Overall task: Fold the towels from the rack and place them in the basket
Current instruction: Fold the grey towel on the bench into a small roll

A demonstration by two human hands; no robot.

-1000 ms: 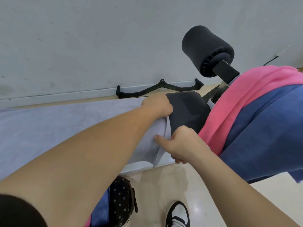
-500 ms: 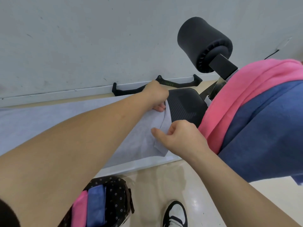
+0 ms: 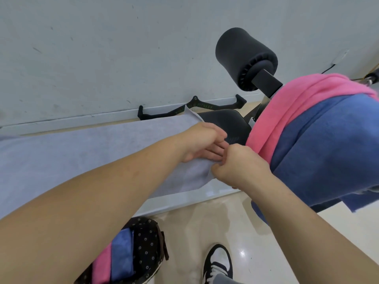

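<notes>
A pale grey towel (image 3: pixel 86 152) lies spread along a padded bench, its far right corner standing up near the wall. My left hand (image 3: pixel 202 143) lies on the towel's right end with fingers stretched toward the right hand. My right hand (image 3: pixel 239 166) is curled and pinches the towel's near right edge. A pink towel (image 3: pixel 287 111) and a blue towel (image 3: pixel 320 152) hang over the rack at the right. The dark dotted basket (image 3: pixel 147 247) stands on the floor below, holding a folded pink towel (image 3: pixel 101 265) and a folded blue towel (image 3: pixel 122 255).
A black foam roller pad (image 3: pixel 244 58) sticks out above the bench's black seat (image 3: pixel 223 123). A black cable handle (image 3: pixel 192 108) lies against the wall's base. A black and white shoe (image 3: pixel 217 263) stands on the glossy floor by the basket.
My left hand came back from the towel's far corner and now lies beside the right hand. The far corner stands free near the wall. The view tilted down, showing more of the basket.
</notes>
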